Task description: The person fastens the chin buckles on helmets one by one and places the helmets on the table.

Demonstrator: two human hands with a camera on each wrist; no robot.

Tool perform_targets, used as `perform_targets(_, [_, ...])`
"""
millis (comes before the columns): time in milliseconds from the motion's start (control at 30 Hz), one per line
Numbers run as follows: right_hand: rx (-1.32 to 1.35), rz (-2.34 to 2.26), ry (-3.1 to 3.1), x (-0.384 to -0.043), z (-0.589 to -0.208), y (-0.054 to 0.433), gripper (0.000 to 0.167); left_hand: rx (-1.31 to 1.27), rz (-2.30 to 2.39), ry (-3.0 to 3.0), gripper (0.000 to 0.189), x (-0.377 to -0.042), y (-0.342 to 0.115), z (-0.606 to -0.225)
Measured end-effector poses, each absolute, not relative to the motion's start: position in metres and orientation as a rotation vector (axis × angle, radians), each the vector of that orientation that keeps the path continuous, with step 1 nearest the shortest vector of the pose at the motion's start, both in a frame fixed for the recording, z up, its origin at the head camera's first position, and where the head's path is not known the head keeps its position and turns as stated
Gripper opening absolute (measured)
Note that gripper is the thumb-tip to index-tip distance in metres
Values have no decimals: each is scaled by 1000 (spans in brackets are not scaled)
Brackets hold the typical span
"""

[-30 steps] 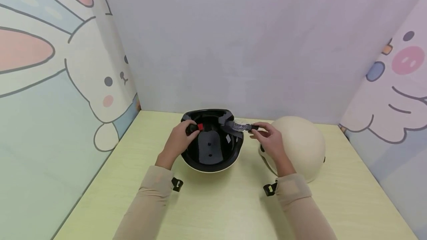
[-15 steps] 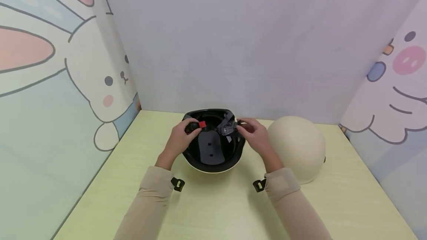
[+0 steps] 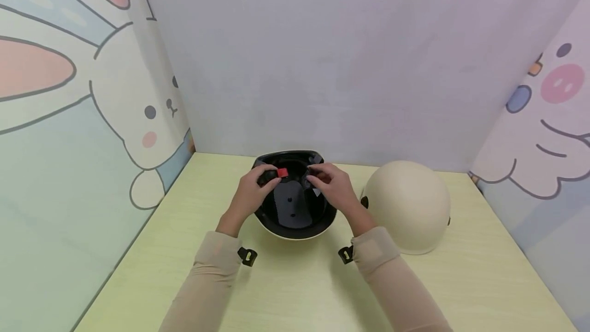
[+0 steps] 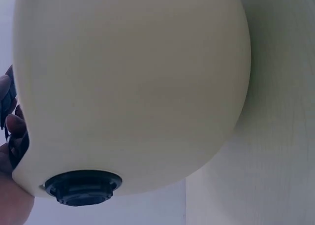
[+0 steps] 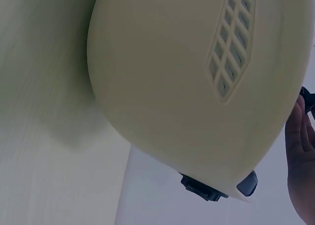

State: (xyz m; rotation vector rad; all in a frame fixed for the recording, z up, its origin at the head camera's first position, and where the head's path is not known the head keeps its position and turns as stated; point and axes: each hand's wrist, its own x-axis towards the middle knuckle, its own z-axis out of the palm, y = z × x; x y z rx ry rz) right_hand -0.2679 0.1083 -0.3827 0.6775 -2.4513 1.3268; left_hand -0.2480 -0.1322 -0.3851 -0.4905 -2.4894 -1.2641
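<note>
A cream helmet lies upside down on the table, its black inside facing up. Over its left side my left hand pinches a black buckle with a red tab. On the opposite side my right hand pinches the dark end of the other chin strap, mostly hidden behind the fingers. A small gap separates the two strap ends. Both wrist views are filled by the cream shell, with a slotted vent in the right one; only parts of the hands show at the edges.
A second cream helmet stands dome-up on the table to the right, close to my right forearm. The pale yellow table meets a grey back wall. Cartoon-printed panels flank both sides.
My right hand has moved left with the strap end, from beside the second helmet to above the upturned one. My left hand has shifted barely to the right, still pinching the buckle.
</note>
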Motion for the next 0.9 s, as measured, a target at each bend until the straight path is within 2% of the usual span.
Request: perform_targets(900, [703, 1036, -2712, -259, -379, 82, 33, -704, -1058, -2498, 27, -243, -131, -386])
